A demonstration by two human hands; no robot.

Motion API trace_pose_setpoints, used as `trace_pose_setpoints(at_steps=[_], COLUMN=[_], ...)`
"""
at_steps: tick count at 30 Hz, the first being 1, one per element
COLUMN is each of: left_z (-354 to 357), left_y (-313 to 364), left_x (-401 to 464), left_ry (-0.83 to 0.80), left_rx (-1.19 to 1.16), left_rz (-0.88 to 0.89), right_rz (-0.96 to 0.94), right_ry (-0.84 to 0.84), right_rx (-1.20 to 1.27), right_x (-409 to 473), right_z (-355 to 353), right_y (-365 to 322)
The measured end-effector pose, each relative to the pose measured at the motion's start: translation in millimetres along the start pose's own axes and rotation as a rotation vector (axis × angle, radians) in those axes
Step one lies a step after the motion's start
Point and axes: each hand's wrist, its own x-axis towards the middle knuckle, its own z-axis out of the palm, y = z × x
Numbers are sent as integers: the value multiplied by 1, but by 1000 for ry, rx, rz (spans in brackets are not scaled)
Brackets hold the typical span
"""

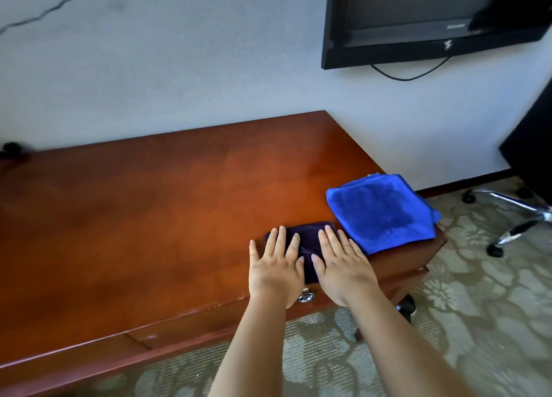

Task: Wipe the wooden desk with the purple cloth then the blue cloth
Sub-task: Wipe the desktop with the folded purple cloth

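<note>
The wooden desk (149, 205) stretches from the left edge to the right of centre. A folded dark purple cloth (307, 232) lies near its front right edge. My left hand (276, 265) and my right hand (342, 265) both rest flat on it, fingers straight and spread, side by side. They cover most of the cloth. A folded blue cloth (379, 208) lies on the desk's right end, just right of my right hand, untouched.
A wall-mounted TV (418, 20) hangs above the desk's right end. A metal drawer handle (306, 296) shows below my hands. A chair's chrome wheeled base (513, 217) stands on the patterned carpet at the right. A black cable (12, 149) sits at the far left.
</note>
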Motion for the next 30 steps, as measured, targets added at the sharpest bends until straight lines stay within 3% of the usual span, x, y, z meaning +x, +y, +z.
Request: trace_pose_setpoints(at_steps=[14,30], left_z=[-3,-6], left_y=[-5,-44], left_x=[28,-10], left_ry=[38,-5], left_rx=[27,29], left_rz=[-112,-369], right_rz=[-193,-430], right_ry=[41,-14], right_rx=[5,17], right_x=[49,59], right_z=[-5,-7], right_y=[9,-44])
